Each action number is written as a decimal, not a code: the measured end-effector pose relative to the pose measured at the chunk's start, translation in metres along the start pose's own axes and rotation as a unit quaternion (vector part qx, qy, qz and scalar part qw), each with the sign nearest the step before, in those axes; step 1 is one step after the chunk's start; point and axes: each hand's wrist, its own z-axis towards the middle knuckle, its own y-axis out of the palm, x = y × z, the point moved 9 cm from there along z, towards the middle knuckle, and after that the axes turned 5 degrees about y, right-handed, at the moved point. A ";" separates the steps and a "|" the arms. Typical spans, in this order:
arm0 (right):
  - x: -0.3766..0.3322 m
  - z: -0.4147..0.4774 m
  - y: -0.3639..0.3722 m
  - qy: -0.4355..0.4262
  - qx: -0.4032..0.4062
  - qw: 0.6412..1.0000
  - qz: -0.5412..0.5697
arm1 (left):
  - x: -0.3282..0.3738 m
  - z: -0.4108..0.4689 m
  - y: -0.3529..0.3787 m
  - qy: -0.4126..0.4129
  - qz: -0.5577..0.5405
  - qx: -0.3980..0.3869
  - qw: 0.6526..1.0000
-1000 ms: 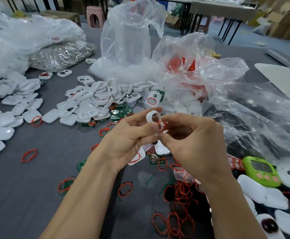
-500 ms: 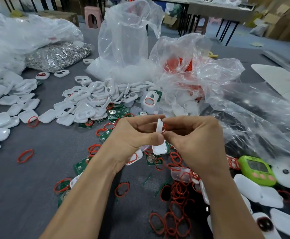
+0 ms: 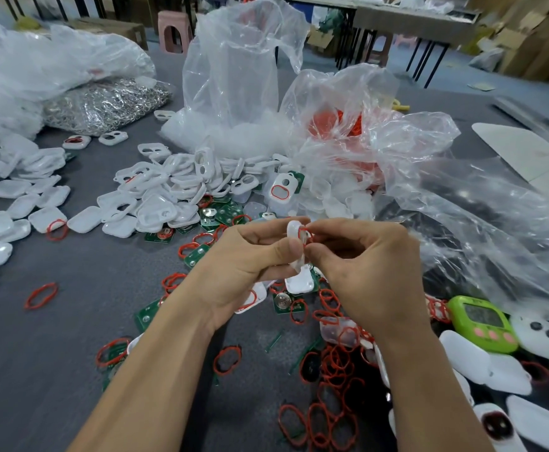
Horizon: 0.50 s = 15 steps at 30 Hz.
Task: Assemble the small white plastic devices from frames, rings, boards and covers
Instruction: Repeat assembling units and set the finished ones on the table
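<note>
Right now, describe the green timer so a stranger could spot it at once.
Find the big crumpled clear bag on the table's right side. Just below its near edge, right of the right hand, lies the green timer. It alone is bright green, with a grey screen and pink buttons.

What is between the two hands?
A small white frame with a red ring, pinched between the left hand and right hand, in the head view.

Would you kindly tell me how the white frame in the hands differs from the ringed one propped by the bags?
The held frame is pinched between the left hand and right hand; the propped frame lies untouched. The held frame shows nearly edge-on, its red ring seemingly half seated; the propped frame faces the camera, fully ringed. Both are white plastic.
</note>
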 end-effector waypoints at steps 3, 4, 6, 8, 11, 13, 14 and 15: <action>-0.005 -0.002 -0.001 -0.023 0.005 0.999 -0.038 | 0.000 -0.001 0.001 -0.005 0.015 -0.001 1.000; -0.007 -0.002 -0.001 -0.031 0.008 0.998 -0.047 | -0.001 -0.001 0.001 -0.006 0.013 -0.002 1.000; -0.010 -0.004 -0.002 -0.041 0.012 0.998 -0.055 | -0.001 -0.001 0.001 -0.010 0.009 -0.005 1.000; -0.012 -0.004 -0.002 -0.047 0.014 0.997 -0.058 | -0.002 -0.001 0.000 -0.016 0.011 -0.008 1.000; -0.014 -0.005 -0.001 -0.056 0.013 0.996 -0.064 | -0.002 -0.002 0.001 -0.022 0.014 -0.014 1.000; -0.015 -0.005 -0.001 -0.062 0.014 0.996 -0.063 | -0.002 -0.003 0.001 -0.026 0.011 -0.023 0.999; -0.016 -0.005 -0.001 -0.063 0.016 0.996 -0.059 | -0.002 -0.003 0.001 -0.029 0.006 -0.027 0.999; -0.015 -0.005 -0.002 -0.061 0.016 0.997 -0.054 | -0.002 -0.003 0.001 -0.033 0.001 -0.030 0.999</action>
